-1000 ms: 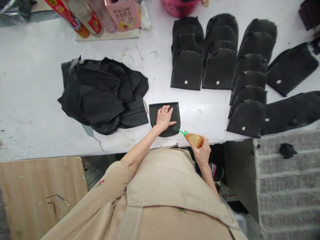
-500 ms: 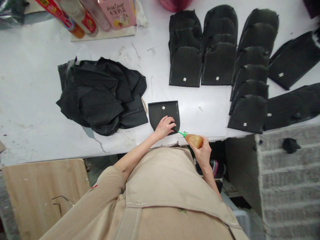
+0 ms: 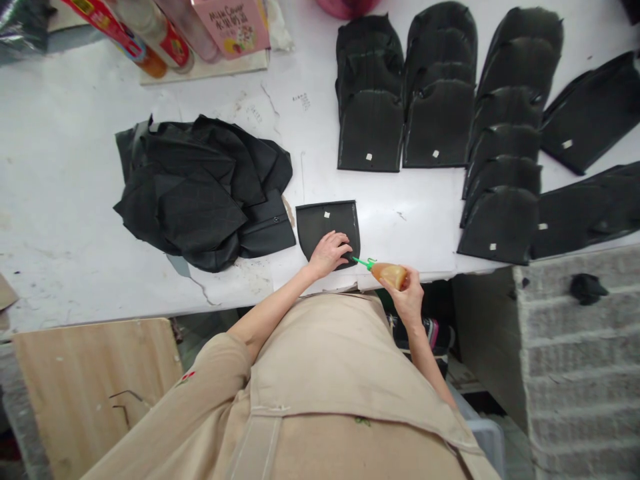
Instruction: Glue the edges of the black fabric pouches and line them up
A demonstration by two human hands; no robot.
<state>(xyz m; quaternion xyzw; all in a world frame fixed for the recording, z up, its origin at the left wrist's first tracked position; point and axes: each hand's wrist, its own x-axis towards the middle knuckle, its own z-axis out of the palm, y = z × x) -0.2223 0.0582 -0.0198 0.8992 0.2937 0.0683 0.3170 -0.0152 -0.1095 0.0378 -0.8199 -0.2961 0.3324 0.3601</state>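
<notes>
A black rounded fabric piece [image 3: 320,230] with a small white square on it lies flat near the table's front edge. My left hand [image 3: 330,255] rests on its lower part, fingers stretched out over the surface. In my right hand [image 3: 409,297] is a squeeze bottle [image 3: 391,275] of amber liquid, held tilted on its side with the fingers wrapped round it. Its thin green nozzle points left, and the tip is at the piece's lower right edge, close to my left fingertips. Whether the tip touches the fabric I cannot tell.
A heap of black fabric pieces [image 3: 200,193] lies to the left. Overlapping rows of similar black pieces [image 3: 370,133] cover the right side of the white table [image 3: 75,167]. Bottles [image 3: 170,40] and a pink box [image 3: 233,27] stand at the back left. A wooden board [image 3: 80,387] is at lower left.
The bottle's nozzle tip has shifted slightly left along the piece's lower edge, and the bottle lies a little flatter. My left hand has stayed in place.
</notes>
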